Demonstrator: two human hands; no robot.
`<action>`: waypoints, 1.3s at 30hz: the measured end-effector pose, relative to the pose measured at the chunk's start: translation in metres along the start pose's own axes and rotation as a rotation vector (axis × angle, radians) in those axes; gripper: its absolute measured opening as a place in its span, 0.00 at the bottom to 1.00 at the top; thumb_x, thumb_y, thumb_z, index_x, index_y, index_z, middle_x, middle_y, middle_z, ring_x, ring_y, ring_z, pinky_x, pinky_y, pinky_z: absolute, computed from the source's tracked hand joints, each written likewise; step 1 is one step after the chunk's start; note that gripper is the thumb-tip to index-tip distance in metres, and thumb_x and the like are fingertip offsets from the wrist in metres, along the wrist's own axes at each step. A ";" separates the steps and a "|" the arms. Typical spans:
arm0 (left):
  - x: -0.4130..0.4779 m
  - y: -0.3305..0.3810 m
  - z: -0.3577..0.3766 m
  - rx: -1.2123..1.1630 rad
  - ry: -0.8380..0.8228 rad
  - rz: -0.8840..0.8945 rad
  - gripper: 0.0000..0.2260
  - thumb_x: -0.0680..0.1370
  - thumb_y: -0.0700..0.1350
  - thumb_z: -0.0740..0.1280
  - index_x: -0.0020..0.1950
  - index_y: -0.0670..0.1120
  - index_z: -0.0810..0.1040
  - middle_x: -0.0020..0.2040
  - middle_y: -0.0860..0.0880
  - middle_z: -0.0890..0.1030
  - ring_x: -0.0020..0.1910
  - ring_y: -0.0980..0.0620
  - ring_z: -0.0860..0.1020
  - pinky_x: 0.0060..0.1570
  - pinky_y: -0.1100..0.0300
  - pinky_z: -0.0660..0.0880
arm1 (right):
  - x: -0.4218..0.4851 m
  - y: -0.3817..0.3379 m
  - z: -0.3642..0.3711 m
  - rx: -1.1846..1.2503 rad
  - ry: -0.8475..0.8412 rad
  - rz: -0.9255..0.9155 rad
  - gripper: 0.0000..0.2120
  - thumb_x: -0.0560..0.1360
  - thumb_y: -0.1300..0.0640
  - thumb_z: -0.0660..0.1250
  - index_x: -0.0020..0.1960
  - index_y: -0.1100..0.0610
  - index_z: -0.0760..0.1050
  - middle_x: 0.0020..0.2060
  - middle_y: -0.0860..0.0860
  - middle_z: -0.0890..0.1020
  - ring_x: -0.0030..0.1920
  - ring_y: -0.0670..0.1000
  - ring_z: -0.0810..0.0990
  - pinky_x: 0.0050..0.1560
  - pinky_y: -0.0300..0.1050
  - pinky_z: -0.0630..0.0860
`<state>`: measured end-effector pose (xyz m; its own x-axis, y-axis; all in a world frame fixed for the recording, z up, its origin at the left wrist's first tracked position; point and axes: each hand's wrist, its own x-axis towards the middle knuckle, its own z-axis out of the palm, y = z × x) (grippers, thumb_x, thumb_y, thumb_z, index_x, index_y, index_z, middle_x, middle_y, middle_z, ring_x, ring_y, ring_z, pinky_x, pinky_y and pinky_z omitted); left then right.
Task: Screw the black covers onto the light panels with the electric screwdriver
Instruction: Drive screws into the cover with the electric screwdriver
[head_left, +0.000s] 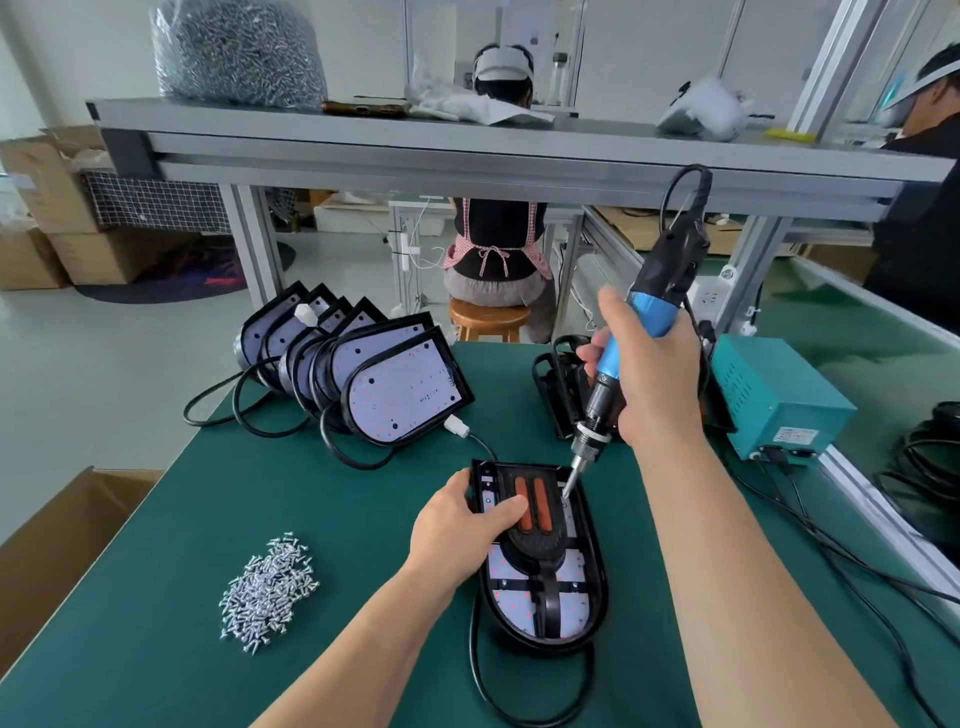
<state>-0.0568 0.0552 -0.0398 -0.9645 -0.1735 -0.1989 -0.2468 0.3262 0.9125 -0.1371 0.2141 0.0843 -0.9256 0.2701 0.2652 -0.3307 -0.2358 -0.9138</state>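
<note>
Screws (267, 587) lie in a loose heap on the green table (171, 519), well to the left of the left hand (457, 525). That hand curls over the black cover (537, 535), its fingers lying across the cover's left side beside two orange strips and its thumb on the far left edge, holding the cover down on the light panel (571, 603) that lies flat between the two forearms. The right hand (649, 374) grips the blue body of the electric screwdriver (644, 317), which tilts down and to the left; its bit tip touches the cover's far right corner. Beyond the left hand a row of panels (400, 389) leans on edge. A teal box (769, 395) stands just right of the right hand.
</note>
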 end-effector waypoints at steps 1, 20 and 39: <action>0.000 -0.001 0.000 0.009 0.004 0.007 0.11 0.72 0.57 0.74 0.50 0.59 0.77 0.44 0.60 0.84 0.47 0.59 0.81 0.52 0.55 0.79 | 0.003 0.004 -0.015 -0.022 0.043 0.061 0.13 0.76 0.52 0.75 0.53 0.56 0.73 0.30 0.50 0.79 0.29 0.50 0.81 0.30 0.41 0.76; -0.008 -0.017 -0.004 -0.032 -0.017 0.116 0.14 0.75 0.57 0.71 0.59 0.64 0.73 0.50 0.67 0.83 0.52 0.66 0.80 0.56 0.62 0.75 | -0.024 0.095 -0.126 -0.865 0.321 0.367 0.25 0.75 0.59 0.72 0.66 0.62 0.66 0.59 0.61 0.74 0.47 0.57 0.77 0.40 0.48 0.73; -0.015 -0.024 -0.002 0.050 0.070 0.270 0.25 0.78 0.56 0.68 0.74 0.54 0.67 0.54 0.68 0.79 0.57 0.64 0.77 0.58 0.64 0.71 | -0.081 0.076 -0.054 -0.436 -0.266 0.709 0.28 0.74 0.33 0.69 0.66 0.50 0.74 0.60 0.42 0.76 0.63 0.47 0.75 0.62 0.46 0.69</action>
<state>-0.0365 0.0485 -0.0577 -0.9877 -0.1369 0.0759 0.0124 0.4148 0.9098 -0.0775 0.2252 -0.0235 -0.9168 -0.0446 -0.3969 0.3889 0.1272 -0.9125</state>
